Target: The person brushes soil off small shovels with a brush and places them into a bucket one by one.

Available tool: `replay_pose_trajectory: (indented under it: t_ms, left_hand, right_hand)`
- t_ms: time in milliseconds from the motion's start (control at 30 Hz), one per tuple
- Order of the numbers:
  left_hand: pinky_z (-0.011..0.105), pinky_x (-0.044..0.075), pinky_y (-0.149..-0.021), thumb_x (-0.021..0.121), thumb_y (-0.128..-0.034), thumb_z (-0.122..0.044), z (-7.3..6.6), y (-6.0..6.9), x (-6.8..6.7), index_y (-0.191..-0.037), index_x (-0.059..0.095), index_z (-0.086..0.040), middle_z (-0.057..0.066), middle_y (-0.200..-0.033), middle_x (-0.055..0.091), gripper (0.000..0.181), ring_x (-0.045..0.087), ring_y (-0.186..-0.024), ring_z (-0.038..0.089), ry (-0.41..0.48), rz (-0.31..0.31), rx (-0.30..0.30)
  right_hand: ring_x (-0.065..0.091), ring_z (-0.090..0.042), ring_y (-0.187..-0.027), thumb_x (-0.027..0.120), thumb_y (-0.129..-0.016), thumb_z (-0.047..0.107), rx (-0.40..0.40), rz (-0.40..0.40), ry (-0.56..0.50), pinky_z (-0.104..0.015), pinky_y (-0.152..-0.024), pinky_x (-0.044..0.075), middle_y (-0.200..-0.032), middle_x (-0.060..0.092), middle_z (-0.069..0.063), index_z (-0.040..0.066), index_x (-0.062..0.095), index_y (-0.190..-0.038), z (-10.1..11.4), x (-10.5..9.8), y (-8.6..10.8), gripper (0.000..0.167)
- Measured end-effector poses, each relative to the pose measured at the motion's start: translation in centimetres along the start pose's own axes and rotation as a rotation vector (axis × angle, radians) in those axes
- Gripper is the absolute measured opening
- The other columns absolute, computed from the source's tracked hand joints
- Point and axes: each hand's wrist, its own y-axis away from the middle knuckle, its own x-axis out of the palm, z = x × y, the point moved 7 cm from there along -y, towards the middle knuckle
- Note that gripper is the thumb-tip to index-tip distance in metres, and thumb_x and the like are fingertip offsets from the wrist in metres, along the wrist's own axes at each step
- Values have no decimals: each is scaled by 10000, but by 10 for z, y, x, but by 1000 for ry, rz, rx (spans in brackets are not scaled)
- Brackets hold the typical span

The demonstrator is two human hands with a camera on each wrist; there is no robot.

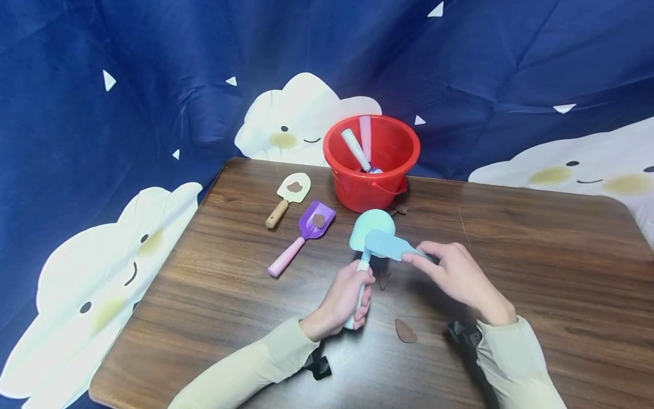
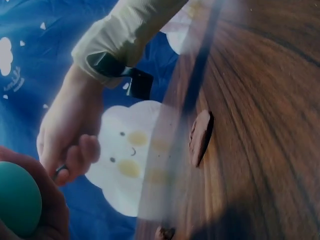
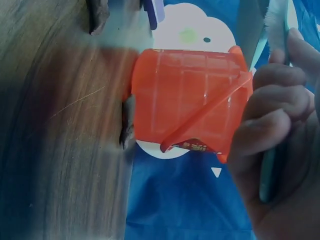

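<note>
You are at a cloth-draped, playroom-style tabletop spot.
Before you and to your left hangs a creased navy cloth (image 1: 153, 51), printed with smiling white clouds (image 1: 304, 108) and small white triangles (image 1: 109, 80), right behind the wood-grain surface (image 1: 541, 255) with its rounded corners; a red bucket (image 1: 357, 190) adds to the child-friendly look. The cloth hides the room beyond, so you can't be sure whether it's a home or a studio.

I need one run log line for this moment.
left hand: holds turquoise shovel; right hand: holds blue brush; red bucket: contains two tools
</note>
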Motion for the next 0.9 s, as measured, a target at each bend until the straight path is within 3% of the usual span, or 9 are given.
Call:
replay_pose_trajectory:
  t_ms: [100, 300, 400, 600, 733, 900]
  left_hand:
    - [268, 268, -232, 461, -869, -146, -1, 2, 1, -884, 416, -113, -14, -495, 367, 58, 299, -290, 100, -39, -17, 6]
    - [280, 285, -241, 450, -881, -145, 2, 5, 7, -897, 457, -90, -12, -486, 385, 58, 312, -288, 115, -110, -7, 0]
    - [274, 313, -253, 449, -894, -149, 3, 4, 9, -913, 469, -91, -6, -500, 399, 65, 336, -298, 119, -128, 0, -7]
    - [282, 406, -282, 471, -938, -175, 2, 1, 11, -948, 486, -97, 9, -563, 444, 81, 410, -338, 134, -167, 23, 16]
    - [294, 447, -299, 497, -943, -190, 1, 1, 11, -954, 485, -79, 20, -590, 458, 111, 436, -356, 146, -179, 32, 40]
    - [298, 457, -308, 503, -952, -196, 2, 1, 13, -971, 482, -67, 29, -588, 456, 132, 442, -363, 152, -179, 55, 50]
  right_hand:
    - [358, -65, -512, 639, -906, 413, 22, -55, 16, -228, -444, 320, -578, 444, 74, 213, 667, -810, -4, -6, -3, 224]
    - [385, -150, -515, 618, -922, 403, 72, -264, 123, -260, -465, 302, -508, 392, 32, 116, 652, -792, -7, -26, -9, 318]
    - [401, -187, -519, 612, -925, 403, 79, -306, 156, -277, -482, 302, -484, 393, 27, 80, 661, -815, -3, -29, -9, 345]
    - [409, -174, -507, 614, -917, 424, 50, -247, 208, -268, -491, 319, -476, 394, 39, 112, 648, -822, 16, -20, -5, 328]
    - [367, -137, -465, 630, -895, 455, -4, -185, 274, -256, -444, 282, -465, 352, 56, 173, 605, -758, 33, -12, -1, 315]
    - [330, -133, -444, 667, -862, 452, -68, -163, 348, -257, -398, 243, -471, 308, 50, 199, 532, -689, 50, -8, 3, 336]
